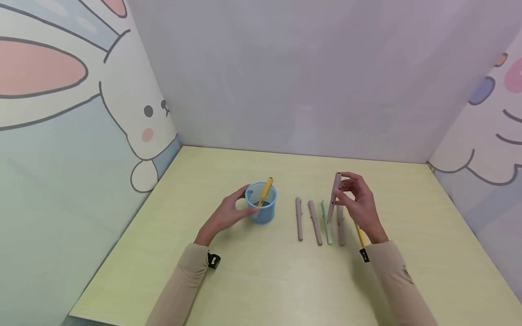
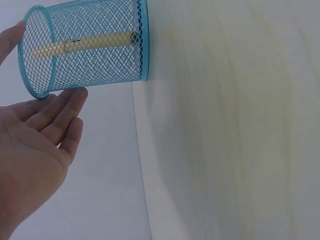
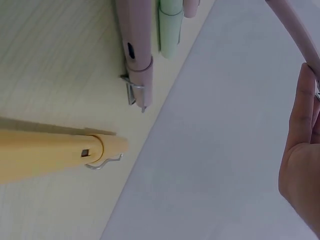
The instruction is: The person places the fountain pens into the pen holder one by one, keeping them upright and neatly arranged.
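My left hand (image 1: pixel 228 213) holds a light blue mesh pen cup (image 1: pixel 264 216) at its rim, thumb on the near side and fingers round the far side. Inside the cup leans a yellow pen (image 1: pixel 267 187), its top above the rim. Over on the right, my right hand (image 1: pixel 360 203) pinches a mauve pen (image 1: pixel 335 190) between thumb and fingers, tilted nearly upright above the pens on the table. Below it lie a green pen (image 1: pixel 327 226) and another mauve pen (image 1: pixel 340 228). A yellow pen (image 3: pixel 45 152) lies partly hidden under the right wrist in the head view.
Two more mauve pens, the left one (image 1: pixel 299 219) and its neighbour (image 1: pixel 315 222), lie between the cup and the green pen. The pale yellow table (image 1: pixel 244 280) meets a plain back wall (image 1: pixel 285 90). Side walls with cartoon animals (image 1: pixel 134 117) stand left and right.
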